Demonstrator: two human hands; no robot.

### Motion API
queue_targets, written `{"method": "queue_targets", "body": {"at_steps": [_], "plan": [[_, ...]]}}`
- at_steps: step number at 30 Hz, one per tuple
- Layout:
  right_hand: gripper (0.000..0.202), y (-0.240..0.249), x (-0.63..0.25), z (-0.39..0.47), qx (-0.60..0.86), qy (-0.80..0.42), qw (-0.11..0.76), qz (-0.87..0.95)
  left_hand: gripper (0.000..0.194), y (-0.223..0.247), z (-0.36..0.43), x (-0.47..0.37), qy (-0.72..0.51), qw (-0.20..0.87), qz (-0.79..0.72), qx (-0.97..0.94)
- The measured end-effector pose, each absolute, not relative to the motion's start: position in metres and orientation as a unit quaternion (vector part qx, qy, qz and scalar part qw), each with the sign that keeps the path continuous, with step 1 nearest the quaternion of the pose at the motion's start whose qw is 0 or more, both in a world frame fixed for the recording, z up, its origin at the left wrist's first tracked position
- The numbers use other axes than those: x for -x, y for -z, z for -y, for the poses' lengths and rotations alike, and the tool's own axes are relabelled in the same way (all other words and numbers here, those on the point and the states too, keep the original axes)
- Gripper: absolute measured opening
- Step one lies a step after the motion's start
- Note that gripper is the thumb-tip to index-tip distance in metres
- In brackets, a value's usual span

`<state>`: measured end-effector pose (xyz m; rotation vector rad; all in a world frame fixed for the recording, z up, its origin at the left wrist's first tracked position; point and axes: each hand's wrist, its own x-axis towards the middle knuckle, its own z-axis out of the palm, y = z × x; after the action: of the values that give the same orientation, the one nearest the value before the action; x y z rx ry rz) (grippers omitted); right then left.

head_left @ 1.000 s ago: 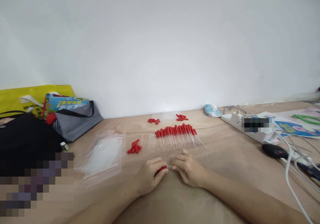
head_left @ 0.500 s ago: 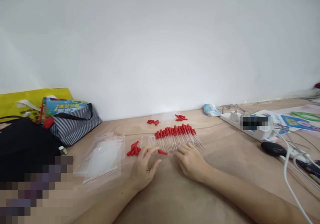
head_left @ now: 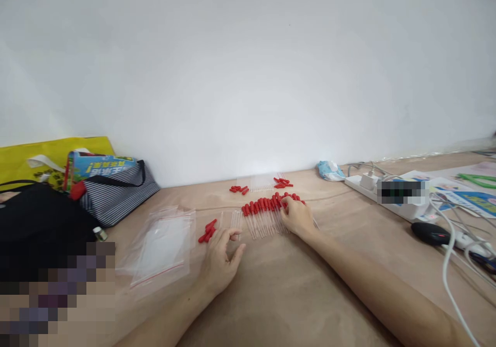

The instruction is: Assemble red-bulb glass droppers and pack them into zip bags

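Note:
Droppers with red rubber bulbs and clear glass tubes lie side by side in a row on the table. My right hand reaches over the right part of that row, its fingers closed on a dropper by the red bulb; the hand covers much of it. My left hand rests to the lower left, thumb and fingers apart with nothing between them. Beside its fingertips are loose red bulbs and a few bare glass tubes.
Clear zip bags lie left of my left hand. More red bulbs and tubes sit near the wall. A striped bag and a black bag stand left. At right are a power strip, cables and a black device.
The red-bulbed dropper between my hands is no longer there. My right hand has moved forward onto the row. My left hand has stayed nearly in place, with nothing at its fingertips now.

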<state>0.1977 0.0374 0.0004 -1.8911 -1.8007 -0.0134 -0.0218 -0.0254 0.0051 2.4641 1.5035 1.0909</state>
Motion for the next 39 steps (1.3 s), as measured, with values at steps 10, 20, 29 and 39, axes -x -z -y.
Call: {"method": "queue_targets", "body": {"at_steps": [10, 20, 29, 39], "plan": [[0.018, -0.005, -0.179, -0.020, 0.649, 0.053, 0.286, 0.703, 0.019, -0.033, -0.001, 0.044, -0.245, 0.024, -0.705, -0.665], [0.022, -0.013, -0.098, -0.007, 0.615, 0.010, 0.232, 0.753, 0.015, -0.043, -0.024, 0.086, -0.228, 0.097, -0.619, -0.745], [0.020, -0.022, -0.082, -0.025, 0.675, -0.033, 0.134, 0.724, 0.022, -0.036, -0.049, 0.094, -0.242, 0.111, -0.648, -0.714], [0.024, -0.032, -0.074, -0.031, 0.664, -0.041, 0.075, 0.743, 0.028, -0.028, -0.080, 0.086, -0.184, 0.193, -0.683, -0.680]]}}
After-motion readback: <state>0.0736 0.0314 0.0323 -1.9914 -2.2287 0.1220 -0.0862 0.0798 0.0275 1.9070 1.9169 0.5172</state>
